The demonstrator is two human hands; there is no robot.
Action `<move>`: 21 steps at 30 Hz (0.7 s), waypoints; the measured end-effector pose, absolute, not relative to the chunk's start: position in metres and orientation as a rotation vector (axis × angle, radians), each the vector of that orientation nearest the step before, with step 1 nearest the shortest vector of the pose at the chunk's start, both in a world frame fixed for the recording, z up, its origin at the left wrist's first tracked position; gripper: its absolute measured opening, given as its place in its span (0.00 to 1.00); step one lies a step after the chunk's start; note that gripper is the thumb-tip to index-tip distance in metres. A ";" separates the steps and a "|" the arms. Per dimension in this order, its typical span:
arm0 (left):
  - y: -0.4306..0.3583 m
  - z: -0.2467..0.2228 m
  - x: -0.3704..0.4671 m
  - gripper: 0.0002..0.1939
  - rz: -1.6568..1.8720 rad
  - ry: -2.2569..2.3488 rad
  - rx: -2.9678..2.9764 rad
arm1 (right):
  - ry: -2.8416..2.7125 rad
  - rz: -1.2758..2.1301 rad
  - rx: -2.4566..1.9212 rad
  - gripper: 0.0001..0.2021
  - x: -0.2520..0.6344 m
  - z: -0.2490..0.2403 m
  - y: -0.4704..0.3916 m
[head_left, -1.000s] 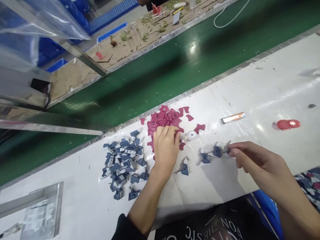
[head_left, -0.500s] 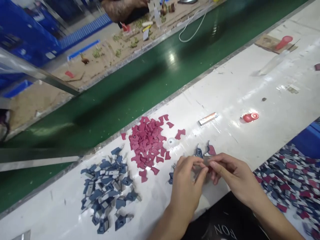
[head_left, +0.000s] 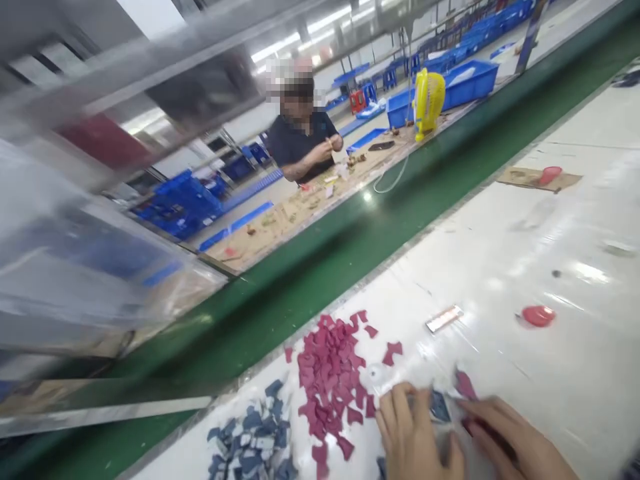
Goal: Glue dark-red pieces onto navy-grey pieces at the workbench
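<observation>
My left hand [head_left: 413, 430] is low in the view, thumb spread from the fingers, close beside a blue-grey plastic piece [head_left: 440, 407] on the table. Nothing shows clearly between its fingers. To its right, my right hand [head_left: 517, 437] has thumb and fingers closed on a small dark red piece [head_left: 468, 425], mostly hidden and blurred. A maroon piece [head_left: 465, 385] with a grey tip lies just beyond the right fingers. Left of my hands is a heap of flat maroon pieces [head_left: 330, 373]. A pile of blue-grey and pale pieces [head_left: 253, 437] lies further left.
A small flat orange-and-white strip [head_left: 445, 319] and a red oval object [head_left: 537, 316] lie on the white table [head_left: 500, 267]. Past a green belt [head_left: 320, 247], a co-worker [head_left: 305, 143] works by a yellow fan [head_left: 429, 103] and blue bins [head_left: 470, 83].
The camera has tilted up, so the table sits lower and the co-worker shows. My left thumb and fingers have parted, and my hands have moved apart slightly.
</observation>
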State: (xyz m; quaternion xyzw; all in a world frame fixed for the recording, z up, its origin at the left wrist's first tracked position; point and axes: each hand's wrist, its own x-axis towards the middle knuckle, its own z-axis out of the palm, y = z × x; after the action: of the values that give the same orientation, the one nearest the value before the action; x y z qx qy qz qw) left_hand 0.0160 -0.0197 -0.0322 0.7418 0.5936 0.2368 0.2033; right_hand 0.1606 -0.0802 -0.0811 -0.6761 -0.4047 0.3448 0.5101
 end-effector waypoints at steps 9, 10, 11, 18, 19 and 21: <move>-0.015 -0.010 0.028 0.11 0.307 1.486 2.318 | -0.933 1.098 -1.779 0.11 0.200 -0.012 -0.059; -0.017 -0.009 0.028 0.11 0.310 1.475 2.324 | -0.896 1.143 -1.748 0.11 0.200 -0.010 -0.060; -0.020 -0.009 0.028 0.11 0.314 1.458 2.328 | -0.857 1.212 -1.702 0.12 0.200 -0.009 -0.062; -0.033 -0.009 0.027 0.12 0.308 1.407 2.298 | -0.693 1.371 -1.568 0.11 0.200 -0.009 -0.072; -0.033 -0.009 0.026 0.12 0.307 1.403 2.298 | -0.713 1.381 -1.586 0.10 0.202 -0.010 -0.072; -0.031 -0.009 0.026 0.12 0.308 1.394 2.304 | -0.770 1.409 -1.615 0.08 0.206 -0.011 -0.073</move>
State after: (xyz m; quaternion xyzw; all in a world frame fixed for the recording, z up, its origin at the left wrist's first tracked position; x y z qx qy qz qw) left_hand 0.0258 -0.0314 -0.0085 0.8304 0.5024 0.1109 0.2139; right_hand 0.2055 -0.0728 -0.0105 -0.6438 -0.3069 0.5619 0.4190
